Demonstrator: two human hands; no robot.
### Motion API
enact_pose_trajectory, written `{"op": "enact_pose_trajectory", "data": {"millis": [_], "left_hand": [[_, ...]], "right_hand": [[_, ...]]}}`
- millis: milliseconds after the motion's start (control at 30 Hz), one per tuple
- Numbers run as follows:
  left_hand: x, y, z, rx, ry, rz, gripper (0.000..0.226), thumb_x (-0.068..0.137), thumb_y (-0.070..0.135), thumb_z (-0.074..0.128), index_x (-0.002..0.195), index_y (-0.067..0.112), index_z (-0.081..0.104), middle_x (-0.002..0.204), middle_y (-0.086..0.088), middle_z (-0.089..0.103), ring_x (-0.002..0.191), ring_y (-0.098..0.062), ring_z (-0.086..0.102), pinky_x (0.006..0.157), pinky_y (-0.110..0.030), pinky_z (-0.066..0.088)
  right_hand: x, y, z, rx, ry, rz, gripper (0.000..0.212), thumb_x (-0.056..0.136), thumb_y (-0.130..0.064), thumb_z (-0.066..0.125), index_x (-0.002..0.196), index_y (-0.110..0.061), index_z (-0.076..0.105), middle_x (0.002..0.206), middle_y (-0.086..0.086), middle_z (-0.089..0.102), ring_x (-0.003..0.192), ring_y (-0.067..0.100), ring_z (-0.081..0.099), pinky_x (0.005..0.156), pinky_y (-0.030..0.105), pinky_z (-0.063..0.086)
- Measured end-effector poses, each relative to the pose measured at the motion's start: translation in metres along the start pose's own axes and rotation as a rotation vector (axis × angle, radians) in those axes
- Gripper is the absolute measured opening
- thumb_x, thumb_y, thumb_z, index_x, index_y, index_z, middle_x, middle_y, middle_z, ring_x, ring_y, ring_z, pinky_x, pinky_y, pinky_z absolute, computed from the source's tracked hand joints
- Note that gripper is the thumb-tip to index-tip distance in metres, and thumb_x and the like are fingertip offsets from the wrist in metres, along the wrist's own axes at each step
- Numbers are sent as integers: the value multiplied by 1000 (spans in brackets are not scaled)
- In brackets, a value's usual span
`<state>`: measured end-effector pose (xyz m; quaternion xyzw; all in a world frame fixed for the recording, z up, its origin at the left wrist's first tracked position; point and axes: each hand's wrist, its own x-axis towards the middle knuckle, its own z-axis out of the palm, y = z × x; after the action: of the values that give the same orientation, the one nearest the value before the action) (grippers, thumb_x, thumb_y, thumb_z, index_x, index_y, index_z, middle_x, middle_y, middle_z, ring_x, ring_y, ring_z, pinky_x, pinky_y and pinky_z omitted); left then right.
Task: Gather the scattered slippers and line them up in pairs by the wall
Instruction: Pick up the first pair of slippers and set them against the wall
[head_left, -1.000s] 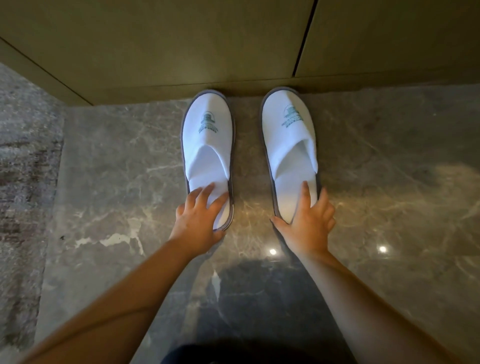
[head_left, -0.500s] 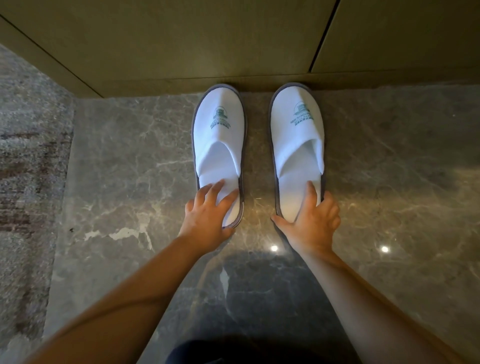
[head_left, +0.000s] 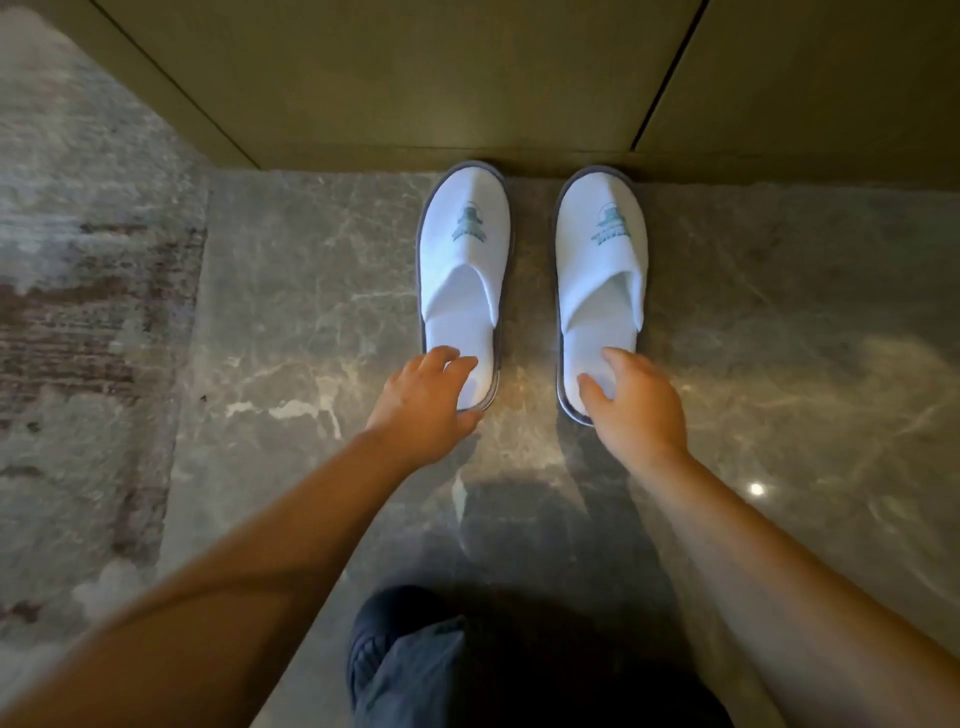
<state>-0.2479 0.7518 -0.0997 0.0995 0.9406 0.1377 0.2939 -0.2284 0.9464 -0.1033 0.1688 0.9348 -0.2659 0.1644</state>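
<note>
Against the wall (head_left: 415, 78), toes touching it, both slippers (head_left: 462, 270) sit paired; left hand (head_left: 421, 400) and right hand (head_left: 639, 405) rest loosely open-fingered at the heels, probably squaring them.

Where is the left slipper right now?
In the head view, the left slipper lies centre frame, toe at the wall, beside the right slipper, with the left hand at its heel.

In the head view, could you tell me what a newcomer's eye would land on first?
Two white slippers with green logos, the left slipper and the right slipper, lie side by side on the marble floor, toes at the wall. The left hand and right hand reach over their heels, fingers loosely spread. A patterned carpet lies at left.
</note>
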Motion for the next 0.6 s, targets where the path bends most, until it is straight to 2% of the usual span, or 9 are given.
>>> {"op": "enact_pose_trajectory", "data": {"millis": [67, 133, 233, 367, 467, 533, 600], "left_hand": [[-32, 15, -38, -91, -21, -22, 51, 84, 31, 55, 131, 15, 41, 140, -10, 43, 124, -30, 43, 102, -40, 36], [-71, 30, -82, -137, -79, -42, 48, 85, 32, 53, 129, 17, 42, 137, -9, 46, 122, -28, 46, 101, -38, 37], [-136, 49, -155, -219, -122, -83, 45, 86, 33, 52, 127, 18, 44, 133, -9, 51, 116, -27, 50, 99, -38, 40], [-229, 71, -263, -297, -112, -152, 43, 86, 32, 52, 126, 18, 45, 129, -9, 53, 113, -26, 51, 95, -35, 41], [-296, 82, -335, -305, -104, -159, 44, 86, 33, 52, 126, 17, 44, 126, -8, 55, 112, -24, 52, 92, -33, 41], [-336, 87, -373, -320, -88, -178, 44, 87, 33, 51, 127, 17, 43, 127, -9, 54, 113, -24, 53, 93, -33, 41], [-373, 90, -405, -343, -53, -204, 44, 87, 32, 50, 127, 16, 43, 127, -9, 54, 112, -25, 53, 92, -33, 42]], "right_hand": [[-25, -23, -40, 52, -28, 0, 35, 88, -28, 48, 118, -12, 54, 118, 12, 63, 104, 32, 58, 76, 28, 38], [-56, -50, -83, 40, -73, -39, 32, 88, -27, 49, 116, -12, 56, 115, 11, 65, 101, 30, 60, 74, 26, 37], [-106, -100, -154, 57, -181, -84, 27, 87, -24, 50, 109, -10, 58, 112, 12, 65, 97, 30, 60, 77, 31, 43], [-175, -179, -250, 177, -290, -66, 22, 85, -19, 53, 105, -11, 61, 106, 9, 66, 91, 19, 58, 80, 25, 40], [-227, -239, -314, 200, -342, -101, 22, 84, -18, 54, 104, -12, 62, 103, 7, 67, 95, 19, 60, 83, 26, 42], [-256, -273, -350, 197, -393, -141, 22, 84, -19, 53, 104, -14, 61, 99, 2, 65, 96, 18, 60, 85, 30, 44], [-280, -302, -380, 207, -423, -174, 19, 84, -21, 53, 102, -17, 61, 94, -3, 61, 92, 14, 58, 82, 27, 44]]}}
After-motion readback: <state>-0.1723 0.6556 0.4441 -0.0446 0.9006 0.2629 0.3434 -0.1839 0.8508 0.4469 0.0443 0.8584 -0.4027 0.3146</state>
